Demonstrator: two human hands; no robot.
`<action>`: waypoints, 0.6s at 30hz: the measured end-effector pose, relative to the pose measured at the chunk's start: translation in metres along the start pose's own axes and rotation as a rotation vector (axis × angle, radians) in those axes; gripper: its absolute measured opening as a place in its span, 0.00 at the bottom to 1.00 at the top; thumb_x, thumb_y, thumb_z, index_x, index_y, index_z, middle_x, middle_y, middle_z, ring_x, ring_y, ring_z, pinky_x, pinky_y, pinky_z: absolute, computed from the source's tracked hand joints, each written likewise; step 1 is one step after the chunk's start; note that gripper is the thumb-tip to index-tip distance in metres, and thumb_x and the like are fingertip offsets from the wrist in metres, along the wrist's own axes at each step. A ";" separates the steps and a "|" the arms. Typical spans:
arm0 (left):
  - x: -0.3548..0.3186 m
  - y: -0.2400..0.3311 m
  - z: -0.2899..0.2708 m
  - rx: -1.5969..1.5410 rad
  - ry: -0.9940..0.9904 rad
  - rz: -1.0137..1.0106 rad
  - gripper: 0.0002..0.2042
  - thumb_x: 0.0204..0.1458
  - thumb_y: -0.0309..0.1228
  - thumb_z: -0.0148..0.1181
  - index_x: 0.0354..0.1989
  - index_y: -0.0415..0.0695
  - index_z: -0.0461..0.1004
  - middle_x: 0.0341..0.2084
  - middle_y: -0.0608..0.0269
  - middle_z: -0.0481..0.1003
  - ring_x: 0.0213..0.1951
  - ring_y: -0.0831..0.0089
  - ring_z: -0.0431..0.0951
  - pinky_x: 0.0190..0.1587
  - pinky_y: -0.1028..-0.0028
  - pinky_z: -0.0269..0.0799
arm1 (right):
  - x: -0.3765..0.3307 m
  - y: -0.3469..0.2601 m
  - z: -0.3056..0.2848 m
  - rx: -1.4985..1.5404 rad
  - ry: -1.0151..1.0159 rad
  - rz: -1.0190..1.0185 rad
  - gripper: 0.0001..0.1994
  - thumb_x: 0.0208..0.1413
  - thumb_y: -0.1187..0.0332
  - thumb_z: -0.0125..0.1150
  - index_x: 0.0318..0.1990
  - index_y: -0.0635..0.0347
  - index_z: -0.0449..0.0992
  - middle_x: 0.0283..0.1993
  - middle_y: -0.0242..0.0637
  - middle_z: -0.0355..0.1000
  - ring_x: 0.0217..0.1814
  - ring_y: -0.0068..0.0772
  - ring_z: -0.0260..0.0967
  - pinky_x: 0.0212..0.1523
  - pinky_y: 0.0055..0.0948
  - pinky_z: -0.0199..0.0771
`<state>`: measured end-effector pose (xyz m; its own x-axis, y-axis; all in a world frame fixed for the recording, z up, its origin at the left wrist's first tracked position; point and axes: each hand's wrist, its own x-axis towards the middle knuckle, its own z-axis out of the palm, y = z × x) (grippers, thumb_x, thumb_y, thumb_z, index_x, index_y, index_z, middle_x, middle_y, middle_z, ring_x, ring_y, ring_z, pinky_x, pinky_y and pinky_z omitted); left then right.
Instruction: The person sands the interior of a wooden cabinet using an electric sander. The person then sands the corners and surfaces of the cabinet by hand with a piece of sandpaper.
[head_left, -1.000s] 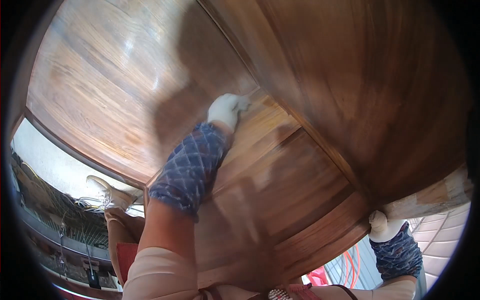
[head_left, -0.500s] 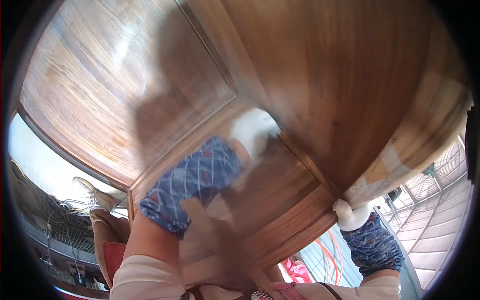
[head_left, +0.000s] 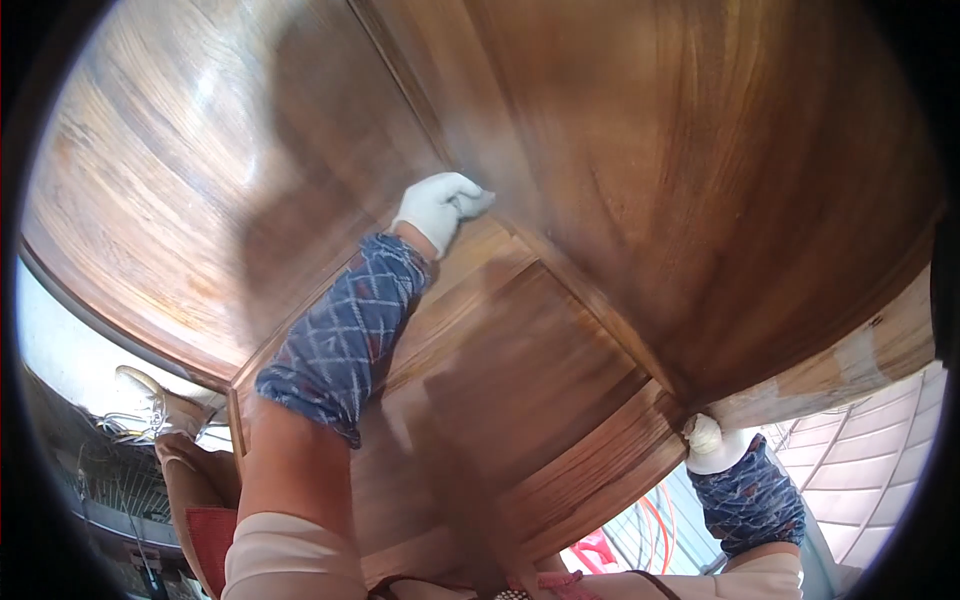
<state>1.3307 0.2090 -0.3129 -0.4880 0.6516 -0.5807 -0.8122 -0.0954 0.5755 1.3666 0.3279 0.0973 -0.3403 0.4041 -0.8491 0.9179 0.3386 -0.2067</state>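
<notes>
left hand (head_left: pixel 438 208) fisted, contents unclear, on wooden door (head_left: pixel 620 180) rail running 11-to-5 | right hand (head_left: pixel 712 445) clutching edge at 5

The wooden door (head_left: pixel 640 200) is reddish-brown with a clear grain and a smooth, glossy varnish that catches light on its upper left panel. Both hands, left (head_left: pixel 440 207) and right (head_left: pixel 712 445), wear white knitted cloth gloves, with patterned blue cloth sleeves (head_left: pixel 345 335) on the forearms.
</notes>
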 end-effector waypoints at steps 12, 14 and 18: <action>-0.141 0.150 0.152 0.464 -0.273 0.701 0.03 0.39 0.28 0.56 0.24 0.48 0.75 0.28 0.61 0.75 0.35 0.61 0.76 0.42 0.61 0.72 | 0.010 0.006 -0.003 -0.086 0.306 -0.273 0.33 0.36 0.71 0.70 0.56 0.68 0.68 0.52 0.47 0.72 0.54 0.45 0.70 0.57 0.38 0.67; -0.149 0.151 0.160 0.468 -0.271 0.697 0.07 0.47 0.32 0.56 0.32 0.48 0.78 0.30 0.61 0.76 0.37 0.60 0.77 0.46 0.62 0.71 | 0.007 -0.001 -0.003 -0.047 0.282 -0.265 0.33 0.37 0.71 0.70 0.55 0.68 0.68 0.51 0.48 0.72 0.53 0.45 0.70 0.56 0.38 0.68; -0.094 0.114 0.106 0.739 -0.525 0.839 0.08 0.47 0.29 0.57 0.36 0.45 0.77 0.33 0.59 0.77 0.38 0.59 0.77 0.47 0.62 0.72 | 0.008 -0.001 0.002 -0.079 0.342 -0.341 0.31 0.38 0.71 0.69 0.55 0.68 0.67 0.51 0.48 0.72 0.52 0.45 0.71 0.55 0.38 0.69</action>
<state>1.3180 0.2165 -0.1315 -0.4448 0.8333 0.3283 0.1487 -0.2928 0.9445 1.3636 0.3290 0.0892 -0.6784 0.5106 -0.5282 0.7289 0.5583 -0.3963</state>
